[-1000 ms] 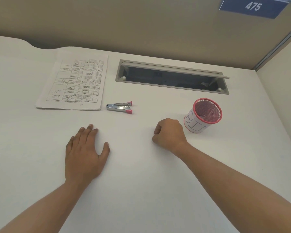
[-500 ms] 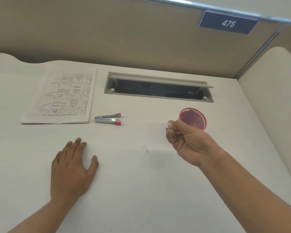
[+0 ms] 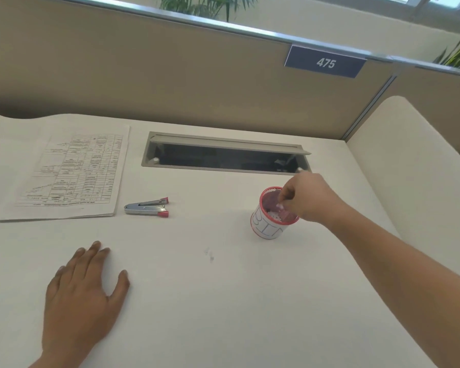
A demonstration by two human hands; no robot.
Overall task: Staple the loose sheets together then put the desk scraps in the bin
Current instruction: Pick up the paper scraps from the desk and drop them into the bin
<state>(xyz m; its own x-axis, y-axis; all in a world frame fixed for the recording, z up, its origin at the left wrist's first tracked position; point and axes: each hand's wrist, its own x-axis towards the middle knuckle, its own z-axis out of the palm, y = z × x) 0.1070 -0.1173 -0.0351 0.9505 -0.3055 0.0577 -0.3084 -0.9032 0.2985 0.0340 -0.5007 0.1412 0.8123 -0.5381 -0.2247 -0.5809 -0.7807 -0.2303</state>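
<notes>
While the left hand [image 3: 81, 296] is lying flat, empty, steadying on the tabletop [image 3: 223, 301], I am seeing the right hand [image 3: 307, 199], fingers [image 3: 286, 196] pinched over the bin [image 3: 266, 227], probably dropping scraps; contents unclear.

White desk [image 3: 223, 301] with printed sheets [image 3: 69, 176], stapler [image 3: 147, 207], bin cup [image 3: 270, 224], flat left hand [image 3: 81, 298].

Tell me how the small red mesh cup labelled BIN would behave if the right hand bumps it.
The red mesh cup looks light: open mesh, only small scraps inside, so it would probably slide on the smooth white desk. It stands taller than wide, so a knock at the rim from the right hand might tip it.
</notes>
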